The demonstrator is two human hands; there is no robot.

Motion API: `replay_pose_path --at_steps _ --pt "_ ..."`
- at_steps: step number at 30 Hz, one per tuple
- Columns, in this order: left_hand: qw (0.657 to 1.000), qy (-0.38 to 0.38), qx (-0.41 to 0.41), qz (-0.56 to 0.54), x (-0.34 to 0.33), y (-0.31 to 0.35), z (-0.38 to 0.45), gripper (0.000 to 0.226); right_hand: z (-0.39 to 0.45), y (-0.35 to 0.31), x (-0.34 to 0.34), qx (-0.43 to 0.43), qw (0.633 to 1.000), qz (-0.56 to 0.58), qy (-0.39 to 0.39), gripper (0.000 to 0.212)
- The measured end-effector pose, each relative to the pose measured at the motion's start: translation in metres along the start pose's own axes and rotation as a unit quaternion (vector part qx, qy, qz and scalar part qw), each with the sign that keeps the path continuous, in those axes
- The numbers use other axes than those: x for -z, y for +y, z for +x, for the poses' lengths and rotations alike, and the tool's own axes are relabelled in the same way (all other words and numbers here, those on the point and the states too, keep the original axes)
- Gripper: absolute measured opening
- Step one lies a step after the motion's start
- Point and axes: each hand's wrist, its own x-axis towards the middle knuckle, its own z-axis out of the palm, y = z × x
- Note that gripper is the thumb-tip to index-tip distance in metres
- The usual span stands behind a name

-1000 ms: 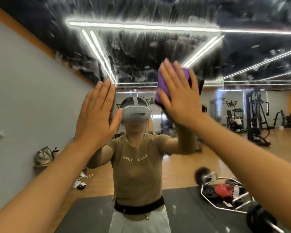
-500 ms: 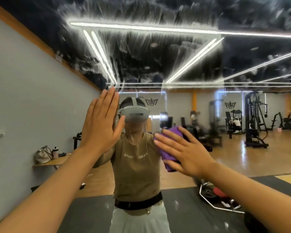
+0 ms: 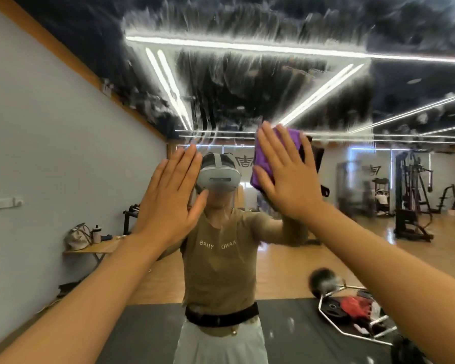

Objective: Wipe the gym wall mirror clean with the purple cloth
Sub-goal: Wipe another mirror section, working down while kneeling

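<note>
Cloth (image 3: 273,156) sits just right of centre frame, a folded purple pad pinned flat against the mirror (image 3: 247,95) by the right hand (image 3: 289,179), whose fingers lie straight and spread over it rather than curling round it. It looks soft, light and limp, so it will likely bunch or slip out from under the palm unless pressure is kept even; the best hold is probably the one in use, palm on the middle of the pad with fingertips reaching toward its upper edge. The left hand (image 3: 168,195) is also flat with straight fingers, left of centre, holding nothing; it seems to rest on the glass as a brace, though contact cannot be confirmed. The mirror is rigid, smooth and probably slick where wet, and being glass it calls for firm but not heavy pushing. White streaky residue (image 3: 221,74) covers the upper middle of the frame, above both hands, so much of the wiping appears still to be done there. Lower glass shows a clearer reflection.
</note>
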Motion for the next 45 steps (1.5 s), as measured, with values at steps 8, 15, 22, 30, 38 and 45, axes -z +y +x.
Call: replay_pose_path --at_steps 8,15,22,30,38,45 --pt "1.0 -0.004 0.005 -0.005 0.001 0.002 -0.002 0.07 -0.183 -0.051 -0.027 0.167 0.976 -0.095 -0.103 0.072" --pt "1.0 0.001 -0.021 0.006 0.0 -0.006 0.0 0.07 -0.113 -0.012 -0.01 0.269 0.954 -0.071 -0.112 0.059" --pt "0.999 0.003 -0.035 0.004 0.001 -0.013 -0.002 0.07 0.062 0.014 0.013 -0.031 0.999 0.002 -0.036 0.066" --pt "0.999 0.011 -0.047 -0.01 -0.002 -0.019 -0.003 0.069 0.027 -0.028 -0.005 -0.054 0.998 0.01 0.011 0.065" --pt "0.998 0.022 -0.052 -0.023 -0.002 -0.016 -0.003 0.069 -0.137 -0.073 -0.03 0.17 0.979 -0.084 -0.075 0.067" --pt "0.997 0.025 -0.065 -0.02 0.0 -0.021 -0.002 0.068 -0.114 -0.041 -0.019 0.348 0.926 -0.075 -0.125 0.061"
